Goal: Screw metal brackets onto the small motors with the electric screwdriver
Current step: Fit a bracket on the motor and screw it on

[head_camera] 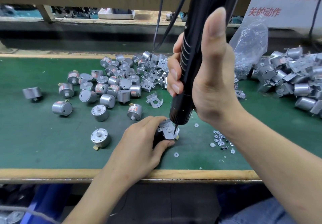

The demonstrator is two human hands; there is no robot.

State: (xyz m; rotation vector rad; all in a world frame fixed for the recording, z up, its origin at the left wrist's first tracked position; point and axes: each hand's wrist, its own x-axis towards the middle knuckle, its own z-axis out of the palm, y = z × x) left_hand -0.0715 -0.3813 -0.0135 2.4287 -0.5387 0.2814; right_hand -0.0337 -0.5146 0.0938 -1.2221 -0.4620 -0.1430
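Note:
My right hand (207, 77) grips the black electric screwdriver (195, 49) upright, thumb raised along its body. Its bit tip touches down on a metal bracket (168, 131) that lies on top of a small motor. My left hand (144, 142) grips that motor from the left on the green mat; the motor body is mostly hidden under my fingers. A loose bracket (154, 100) lies just behind. Several small screws (219, 139) and white washers (176, 154) lie scattered to the right of the motor.
A heap of bare silver motors (111, 82) covers the mat's middle left, with a pile of brackets (151, 70) behind it. Motors with brackets on them (292, 79) are piled at the right beside a clear plastic bag (249, 46). The bench's wooden front edge (69, 173) runs below.

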